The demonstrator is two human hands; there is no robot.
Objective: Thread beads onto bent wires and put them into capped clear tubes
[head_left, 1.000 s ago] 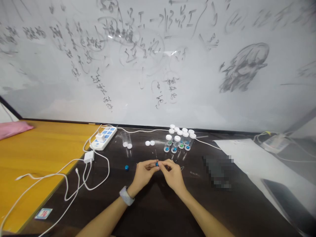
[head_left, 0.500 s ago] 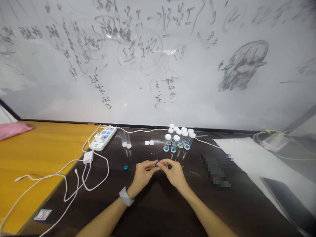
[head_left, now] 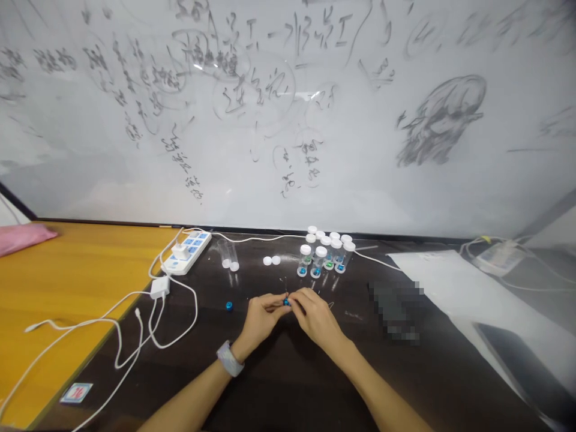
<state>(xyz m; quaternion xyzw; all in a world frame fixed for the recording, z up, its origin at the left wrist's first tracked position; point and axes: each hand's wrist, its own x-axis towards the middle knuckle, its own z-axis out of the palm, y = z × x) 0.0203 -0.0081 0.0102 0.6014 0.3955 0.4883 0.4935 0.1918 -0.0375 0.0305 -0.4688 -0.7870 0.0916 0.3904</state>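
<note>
Between the fingertips of both hands is a small shiny blue ball (head_left: 286, 302), with a thin dark strand standing up from it. My left hand (head_left: 263, 315), wearing a pale band at the wrist, pinches it from the left. From the right, my right hand (head_left: 317, 315) has its thumb and fingers closed at the same ball, partly hiding it. A second blue ball (head_left: 229, 306) lies on the dark table left of my left hand. Beyond the hands stand several clear capped tubes (head_left: 318, 263) with blue or green pieces inside.
Two clear tubes (head_left: 230, 255) without caps stand at the back, near two white caps (head_left: 272, 260). A power strip (head_left: 191, 253) and white cables (head_left: 197, 300) spread over the left side. On the right lie a blurred dark item (head_left: 398, 309), a white sheet (head_left: 432, 273) and a dark flat device (head_left: 517, 366).
My right hand has turned slightly and its fingers have shifted at the blue ball. The left hand keeps its pinch almost unmoved.
</note>
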